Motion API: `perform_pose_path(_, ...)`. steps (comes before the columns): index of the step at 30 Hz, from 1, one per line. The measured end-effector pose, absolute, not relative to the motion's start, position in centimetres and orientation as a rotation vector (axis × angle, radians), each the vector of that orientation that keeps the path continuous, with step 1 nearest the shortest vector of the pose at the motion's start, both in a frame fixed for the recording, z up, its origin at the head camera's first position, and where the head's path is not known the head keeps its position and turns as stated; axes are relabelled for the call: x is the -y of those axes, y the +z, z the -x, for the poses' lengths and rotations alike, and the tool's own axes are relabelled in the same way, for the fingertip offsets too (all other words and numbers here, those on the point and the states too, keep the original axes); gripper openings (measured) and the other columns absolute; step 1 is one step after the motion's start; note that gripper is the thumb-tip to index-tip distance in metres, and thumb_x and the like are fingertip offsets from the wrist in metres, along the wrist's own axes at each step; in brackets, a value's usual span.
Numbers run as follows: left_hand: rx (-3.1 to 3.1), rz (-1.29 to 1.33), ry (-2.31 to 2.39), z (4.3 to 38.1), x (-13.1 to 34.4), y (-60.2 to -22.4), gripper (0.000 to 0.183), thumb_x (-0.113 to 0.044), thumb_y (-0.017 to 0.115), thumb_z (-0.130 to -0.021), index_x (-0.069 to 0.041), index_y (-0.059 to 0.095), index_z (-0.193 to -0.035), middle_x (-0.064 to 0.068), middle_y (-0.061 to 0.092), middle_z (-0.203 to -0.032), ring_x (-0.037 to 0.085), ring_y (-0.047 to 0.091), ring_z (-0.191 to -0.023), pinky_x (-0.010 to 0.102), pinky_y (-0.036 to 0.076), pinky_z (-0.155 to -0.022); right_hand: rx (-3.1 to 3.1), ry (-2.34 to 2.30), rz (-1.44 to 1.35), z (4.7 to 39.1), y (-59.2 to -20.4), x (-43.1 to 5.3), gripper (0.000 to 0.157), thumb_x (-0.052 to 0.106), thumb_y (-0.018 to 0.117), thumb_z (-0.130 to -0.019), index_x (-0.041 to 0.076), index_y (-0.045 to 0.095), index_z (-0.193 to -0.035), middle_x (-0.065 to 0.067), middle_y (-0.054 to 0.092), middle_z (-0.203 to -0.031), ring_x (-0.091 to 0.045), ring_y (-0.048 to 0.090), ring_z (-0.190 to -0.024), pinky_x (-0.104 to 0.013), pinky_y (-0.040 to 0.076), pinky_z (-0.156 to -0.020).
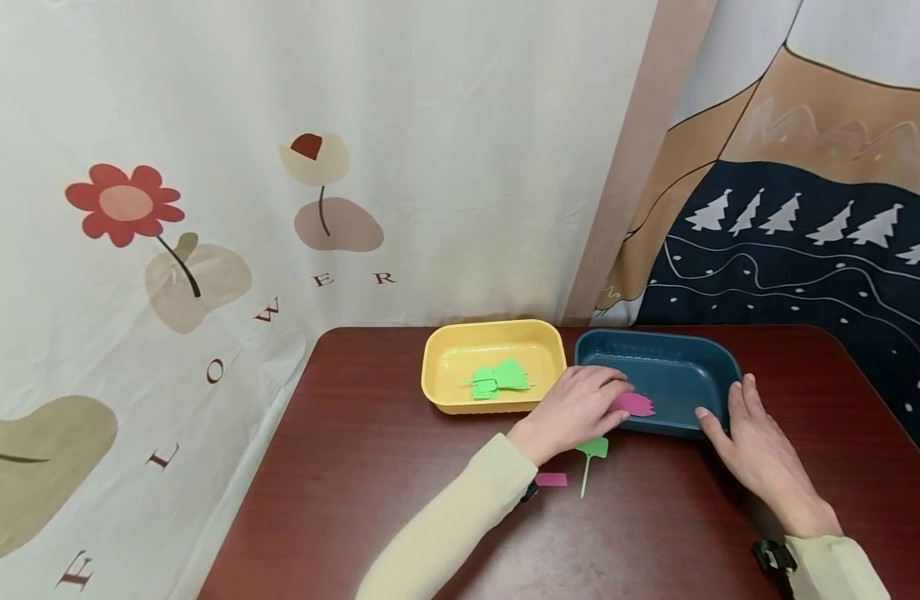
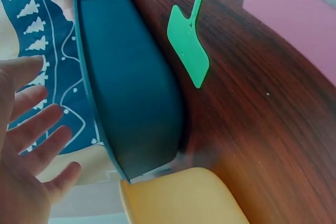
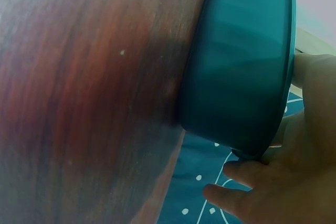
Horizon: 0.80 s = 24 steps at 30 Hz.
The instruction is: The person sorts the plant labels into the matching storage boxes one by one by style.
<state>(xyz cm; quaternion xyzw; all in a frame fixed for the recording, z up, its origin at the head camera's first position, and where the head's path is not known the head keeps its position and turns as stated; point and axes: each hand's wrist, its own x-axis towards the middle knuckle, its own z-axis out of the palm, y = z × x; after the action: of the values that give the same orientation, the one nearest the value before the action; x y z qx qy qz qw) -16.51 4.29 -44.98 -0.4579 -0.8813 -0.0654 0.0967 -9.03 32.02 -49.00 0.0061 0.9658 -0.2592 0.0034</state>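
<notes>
My left hand (image 1: 576,404) is over the front left of a blue tray (image 1: 679,432). Its fingers are spread and loosely bent in the left wrist view, with nothing seen between them. Beside the fingertips, pink flat pieces (image 1: 637,405) lie in the tray; the hand covers part of them. My right hand (image 1: 763,454) grips the tray's front right corner, thumb over the front rim and fingers along the outer right side. On the table in front of the tray lies a green flat tag with a thin tail (image 2: 190,51), partly behind the left hand in the head view.
A yellow tray (image 1: 460,407) with several green tags (image 1: 501,379) stands left of the blue one. Another pink piece (image 1: 552,480) lies near my left wrist, partly hidden by the sleeve. Printed curtains (image 1: 460,167) hang close behind the dark wooden table (image 1: 340,467).
</notes>
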Motion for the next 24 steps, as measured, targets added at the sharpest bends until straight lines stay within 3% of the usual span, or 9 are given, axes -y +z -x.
perform_pose_path(24, 2.591, 1.351, -0.013, 12.2, 1.9, -45.9, 0.063, -0.059, 0.061, -0.098, -0.018, 0.058, -0.146, 0.001, 0.056, -0.146, 0.024, 0.047, -0.14, 0.048, 0.04, -0.113, -3.034, -0.803, -0.014, 9.0, -49.0, -32.1, 0.091, 0.05, 0.038, -0.11, -0.021, 0.003, -0.154, -0.039, -0.011, -0.162, -0.068, 0.014, -0.141, -0.079, 0.025, -0.104)
